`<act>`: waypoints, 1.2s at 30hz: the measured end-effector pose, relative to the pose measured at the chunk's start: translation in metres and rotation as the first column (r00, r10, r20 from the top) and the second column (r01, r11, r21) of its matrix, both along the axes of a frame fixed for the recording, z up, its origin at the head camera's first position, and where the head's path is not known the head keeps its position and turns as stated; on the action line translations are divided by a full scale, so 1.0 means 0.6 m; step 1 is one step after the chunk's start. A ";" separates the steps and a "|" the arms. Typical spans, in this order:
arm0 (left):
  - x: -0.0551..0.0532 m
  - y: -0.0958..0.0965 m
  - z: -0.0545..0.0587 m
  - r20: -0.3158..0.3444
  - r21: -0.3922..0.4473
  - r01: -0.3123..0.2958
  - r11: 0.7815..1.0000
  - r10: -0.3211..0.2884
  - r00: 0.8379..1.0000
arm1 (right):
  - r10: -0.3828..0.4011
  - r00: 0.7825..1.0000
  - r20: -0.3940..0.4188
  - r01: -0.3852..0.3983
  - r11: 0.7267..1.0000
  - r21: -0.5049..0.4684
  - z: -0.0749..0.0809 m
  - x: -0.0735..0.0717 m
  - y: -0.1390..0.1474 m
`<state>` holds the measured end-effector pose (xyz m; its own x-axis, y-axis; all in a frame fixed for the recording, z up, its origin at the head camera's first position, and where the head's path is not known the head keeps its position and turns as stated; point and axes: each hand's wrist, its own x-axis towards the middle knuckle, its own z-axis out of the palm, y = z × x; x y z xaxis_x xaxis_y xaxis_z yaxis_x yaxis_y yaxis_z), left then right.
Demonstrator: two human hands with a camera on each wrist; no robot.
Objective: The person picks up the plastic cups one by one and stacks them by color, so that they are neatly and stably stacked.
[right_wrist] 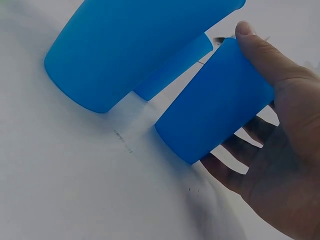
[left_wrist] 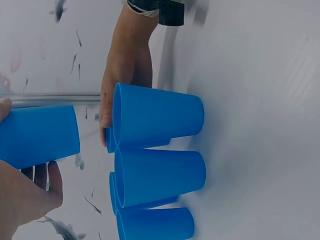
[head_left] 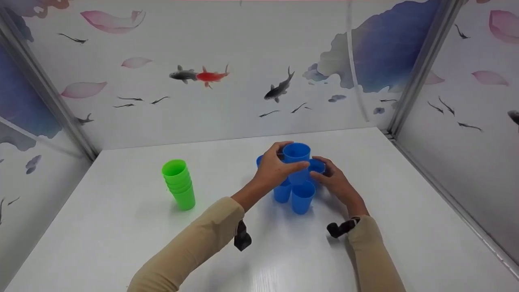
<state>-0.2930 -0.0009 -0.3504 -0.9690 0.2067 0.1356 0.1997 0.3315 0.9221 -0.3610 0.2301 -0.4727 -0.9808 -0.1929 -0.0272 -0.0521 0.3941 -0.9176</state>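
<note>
My left hand (head_left: 271, 169) holds a blue cup (head_left: 297, 157) upright, thumb in front and fingers round the far side. In the left wrist view that raised cup (left_wrist: 42, 135) hangs apart from the blue cups standing below it. My right hand (head_left: 335, 183) grips another blue cup (head_left: 317, 166) at the right of the group; the right wrist view shows thumb and fingers round this cup (right_wrist: 215, 102), its base at the table. A front cup (head_left: 303, 200) and one to its left (head_left: 282, 194) stand upright, open ends up. My left hand partly hides a farther cup (head_left: 259, 161).
A stack of several green cups (head_left: 184, 194) stands on the white table (head_left: 134, 243) left of the blue group. Behind the table rises a wall (head_left: 227, 113) printed with fish and petals, with side panels at left and right.
</note>
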 end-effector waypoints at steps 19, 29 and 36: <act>-0.040 0.054 0.007 -0.092 0.196 -0.136 0.971 0.157 0.983 | -0.010 1.000 0.023 0.009 1.000 0.007 0.010 0.006 0.002; -0.052 0.072 -0.027 -0.061 0.222 -0.189 0.957 0.207 0.976 | -0.037 0.998 0.053 0.036 0.999 0.027 0.010 0.006 -0.003; -0.058 0.088 -0.032 -0.069 0.241 -0.189 0.952 0.211 0.975 | -0.053 0.997 0.052 0.052 0.998 0.021 0.009 0.006 -0.003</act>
